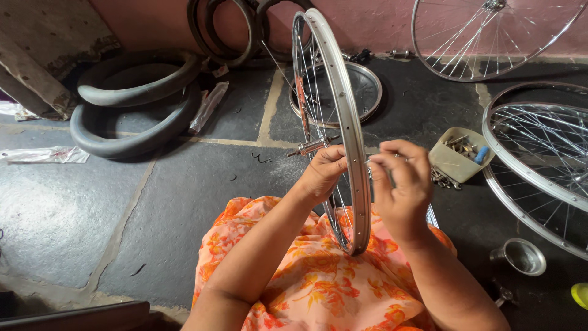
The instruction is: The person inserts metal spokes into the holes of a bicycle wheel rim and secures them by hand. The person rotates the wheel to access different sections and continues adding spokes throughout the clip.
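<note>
Head view: dark stone floor (pixel 184 184) lies open at left, crowded with wheels at right. Centre frame, a silver bicycle rim (pixel 343 110) stands upright on the lap. Left hand (pixel 323 175) wraps its spokes beside the axle; right hand (pixel 401 184) pinches fingertips together at the rim's edge.

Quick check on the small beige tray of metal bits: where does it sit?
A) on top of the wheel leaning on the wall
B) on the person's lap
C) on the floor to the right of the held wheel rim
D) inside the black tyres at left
C: the tray rests on the dark floor, right of the wheel rim that both hands hold.
</note>
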Demonstrator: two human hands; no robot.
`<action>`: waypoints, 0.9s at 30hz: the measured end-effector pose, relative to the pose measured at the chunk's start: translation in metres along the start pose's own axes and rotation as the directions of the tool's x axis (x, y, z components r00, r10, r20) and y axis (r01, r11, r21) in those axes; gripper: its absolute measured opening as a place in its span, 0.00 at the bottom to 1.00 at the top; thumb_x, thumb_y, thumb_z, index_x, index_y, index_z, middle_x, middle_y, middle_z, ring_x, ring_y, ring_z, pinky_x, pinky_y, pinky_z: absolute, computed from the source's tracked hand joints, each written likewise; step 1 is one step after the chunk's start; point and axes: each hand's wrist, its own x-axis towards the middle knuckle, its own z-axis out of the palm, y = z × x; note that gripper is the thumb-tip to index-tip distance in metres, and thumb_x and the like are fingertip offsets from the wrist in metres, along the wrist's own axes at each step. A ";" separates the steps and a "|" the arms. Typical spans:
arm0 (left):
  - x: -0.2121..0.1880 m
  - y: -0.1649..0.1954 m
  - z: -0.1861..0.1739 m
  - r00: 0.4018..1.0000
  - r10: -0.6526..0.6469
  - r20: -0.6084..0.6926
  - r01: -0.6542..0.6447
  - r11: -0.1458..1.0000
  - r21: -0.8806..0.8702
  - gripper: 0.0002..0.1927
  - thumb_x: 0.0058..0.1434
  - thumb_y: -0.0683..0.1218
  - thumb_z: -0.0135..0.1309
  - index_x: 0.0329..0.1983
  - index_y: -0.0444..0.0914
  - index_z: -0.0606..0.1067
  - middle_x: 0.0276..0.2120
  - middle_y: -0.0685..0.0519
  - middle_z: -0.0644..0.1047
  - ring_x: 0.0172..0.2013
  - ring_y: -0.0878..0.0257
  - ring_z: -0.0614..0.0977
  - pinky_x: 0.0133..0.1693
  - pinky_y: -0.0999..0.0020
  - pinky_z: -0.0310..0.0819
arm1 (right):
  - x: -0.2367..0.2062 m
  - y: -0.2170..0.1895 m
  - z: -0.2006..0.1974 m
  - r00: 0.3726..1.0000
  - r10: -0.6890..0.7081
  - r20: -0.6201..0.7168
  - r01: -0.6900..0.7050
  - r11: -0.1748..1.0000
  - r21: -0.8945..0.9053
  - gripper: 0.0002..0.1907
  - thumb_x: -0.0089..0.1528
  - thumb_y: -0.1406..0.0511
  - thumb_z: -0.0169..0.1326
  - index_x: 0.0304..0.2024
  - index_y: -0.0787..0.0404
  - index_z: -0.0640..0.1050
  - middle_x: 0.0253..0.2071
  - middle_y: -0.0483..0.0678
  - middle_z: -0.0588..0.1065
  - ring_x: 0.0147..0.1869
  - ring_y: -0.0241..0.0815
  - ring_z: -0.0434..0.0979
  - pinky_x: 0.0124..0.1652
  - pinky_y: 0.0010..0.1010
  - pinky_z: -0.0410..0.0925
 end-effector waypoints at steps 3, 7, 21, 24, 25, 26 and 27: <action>0.000 -0.001 -0.001 1.000 0.009 0.017 -0.009 0.999 -0.031 0.09 0.68 0.45 0.61 0.49 0.37 0.81 0.42 0.55 0.82 0.44 0.66 0.81 0.52 0.67 0.73 | 0.000 -0.003 0.005 0.999 -0.050 0.017 0.051 0.996 -0.078 0.07 0.63 0.75 0.61 0.43 0.66 0.79 0.53 0.52 0.72 0.44 0.44 0.76 0.44 0.32 0.71; 0.000 -0.003 -0.002 1.000 0.010 0.015 -0.009 0.999 -0.051 0.08 0.69 0.43 0.61 0.49 0.37 0.81 0.43 0.54 0.82 0.44 0.66 0.81 0.52 0.67 0.73 | 0.001 -0.006 0.010 0.998 -0.034 0.052 0.039 0.996 -0.083 0.07 0.65 0.75 0.62 0.45 0.67 0.79 0.55 0.53 0.72 0.38 0.37 0.72 0.37 0.29 0.69; 0.001 -0.009 -0.003 0.999 0.034 -0.027 -0.036 0.997 -0.075 0.10 0.68 0.43 0.61 0.50 0.36 0.80 0.44 0.54 0.82 0.47 0.65 0.81 0.54 0.68 0.73 | 0.005 -0.016 0.012 0.971 -0.210 0.111 0.234 0.928 -0.292 0.11 0.63 0.76 0.61 0.47 0.69 0.77 0.53 0.53 0.71 0.56 0.52 0.76 0.55 0.39 0.71; 0.000 -0.009 -0.003 0.999 0.038 -0.015 -0.039 0.997 -0.072 0.11 0.68 0.44 0.61 0.51 0.35 0.80 0.45 0.54 0.82 0.47 0.65 0.80 0.54 0.67 0.73 | 0.005 -0.017 0.011 0.968 -0.220 0.121 0.247 0.922 -0.299 0.11 0.63 0.76 0.60 0.47 0.70 0.77 0.54 0.53 0.72 0.57 0.52 0.77 0.56 0.39 0.71; 0.000 -0.009 -0.002 0.999 0.039 -0.017 -0.040 0.997 -0.067 0.11 0.68 0.44 0.61 0.51 0.35 0.80 0.45 0.54 0.82 0.47 0.65 0.80 0.54 0.67 0.73 | 0.004 -0.018 0.011 0.967 -0.222 0.128 0.251 0.920 -0.301 0.11 0.63 0.77 0.60 0.48 0.70 0.77 0.54 0.53 0.72 0.57 0.52 0.77 0.56 0.39 0.71; 0.000 -0.008 -0.002 0.999 0.039 -0.020 -0.040 0.997 -0.061 0.11 0.68 0.44 0.61 0.51 0.35 0.80 0.45 0.54 0.82 0.48 0.65 0.80 0.55 0.68 0.73 | 0.003 -0.019 0.011 0.959 -0.248 0.139 0.280 0.906 -0.319 0.11 0.63 0.77 0.60 0.48 0.71 0.77 0.54 0.53 0.72 0.57 0.51 0.77 0.56 0.38 0.72; -0.001 -0.007 -0.001 1.000 0.030 -0.010 -0.030 0.998 -0.062 0.12 0.67 0.45 0.61 0.51 0.36 0.80 0.45 0.54 0.82 0.48 0.65 0.80 0.55 0.68 0.73 | 0.003 -0.019 0.011 0.950 -0.273 0.151 0.309 0.890 -0.336 0.12 0.63 0.76 0.60 0.49 0.72 0.77 0.55 0.53 0.72 0.58 0.51 0.77 0.56 0.37 0.72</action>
